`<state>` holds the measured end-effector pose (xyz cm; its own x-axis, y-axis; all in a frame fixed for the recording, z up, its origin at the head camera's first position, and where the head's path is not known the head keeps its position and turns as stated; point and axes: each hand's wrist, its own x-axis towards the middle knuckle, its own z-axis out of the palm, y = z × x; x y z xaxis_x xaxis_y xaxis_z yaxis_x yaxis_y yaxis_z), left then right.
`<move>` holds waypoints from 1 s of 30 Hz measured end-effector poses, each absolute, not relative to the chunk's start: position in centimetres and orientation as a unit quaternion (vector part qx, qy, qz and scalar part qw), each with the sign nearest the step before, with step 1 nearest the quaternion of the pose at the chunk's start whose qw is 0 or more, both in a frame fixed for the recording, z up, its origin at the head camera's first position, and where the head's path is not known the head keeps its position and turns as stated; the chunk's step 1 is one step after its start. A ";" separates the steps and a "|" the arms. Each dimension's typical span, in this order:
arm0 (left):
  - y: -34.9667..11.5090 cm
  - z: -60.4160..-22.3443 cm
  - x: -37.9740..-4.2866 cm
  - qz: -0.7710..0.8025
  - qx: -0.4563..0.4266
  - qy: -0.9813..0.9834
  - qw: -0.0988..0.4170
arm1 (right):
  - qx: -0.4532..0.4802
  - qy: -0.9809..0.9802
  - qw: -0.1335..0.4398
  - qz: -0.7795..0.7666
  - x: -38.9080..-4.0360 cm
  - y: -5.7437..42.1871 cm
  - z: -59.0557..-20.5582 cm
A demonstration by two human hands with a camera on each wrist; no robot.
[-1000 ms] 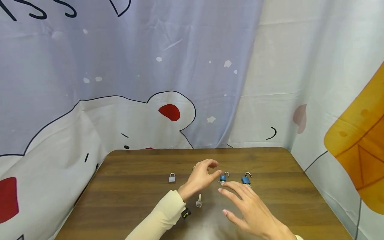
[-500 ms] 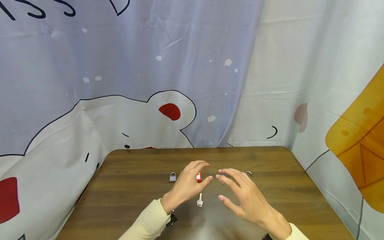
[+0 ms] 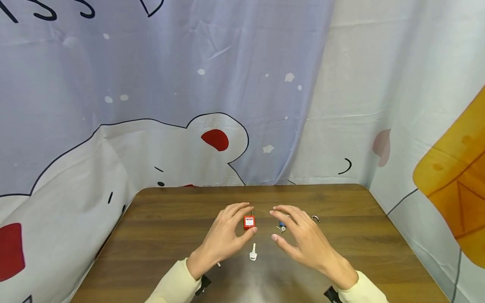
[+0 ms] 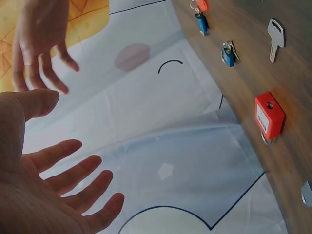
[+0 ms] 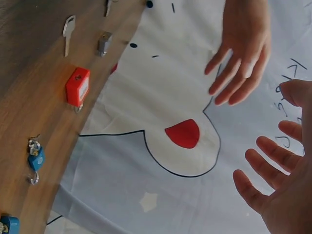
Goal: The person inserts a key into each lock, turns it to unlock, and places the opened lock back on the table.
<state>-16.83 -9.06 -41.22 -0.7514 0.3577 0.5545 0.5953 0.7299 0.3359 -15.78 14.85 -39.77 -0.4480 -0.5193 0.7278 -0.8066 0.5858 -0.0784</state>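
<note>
Both hands hover above the table with nothing in them. My left hand [image 3: 223, 235], fingers loosely bent and thumb apart, is in front of and left of a red padlock [image 3: 249, 222] with a white label. My right hand [image 3: 308, 240] spreads its fingers over a blue padlock [image 3: 282, 225] with keys in it, partly covering it. Between the hands lies a loose silver key [image 3: 253, 252]. A second blue padlock [image 5: 9, 224] is mostly hidden by the right hand in the head view; its raised shackle [image 3: 316, 218] shows. The silver padlock [image 5: 104, 44] appears in the right wrist view.
The wooden table [image 3: 163, 235] has rounded far corners. Behind it hangs a printed curtain [image 3: 151, 84]. Another key [image 3: 218, 264] peeks out beside the left wrist. A red tag [image 4: 202, 5] hangs by the far blue padlock in the left wrist view.
My left hand has drawn back to the left and nearer, uncovering the red padlock and now hiding the silver one. My right hand has shifted slightly left and up, partly covering the blue padlocks.
</note>
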 end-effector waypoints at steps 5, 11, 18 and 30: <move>-9.5 -41.3 -16.4 -0.252 -0.271 -0.894 0.254 | 0.384 -0.849 0.304 0.201 -16.5 14.8 -40.6; -10.2 -42.0 -16.1 -0.245 -0.267 -0.896 0.257 | 0.375 -0.864 0.273 0.196 -17.1 14.4 -41.5; -11.0 -42.9 -15.9 -0.242 -0.257 -0.901 0.251 | 0.357 -0.884 0.232 0.193 -17.6 13.6 -43.0; -12.0 -44.2 -15.2 -0.242 -0.233 -0.915 0.224 | 0.271 -0.941 0.100 0.174 -18.2 11.7 -46.5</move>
<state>-15.16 -12.02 -44.21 -0.7910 0.3172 0.5231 0.5345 0.7743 0.3388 -18.21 11.73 -46.49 -0.8330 -0.4753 0.2832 -0.5451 0.7926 -0.2732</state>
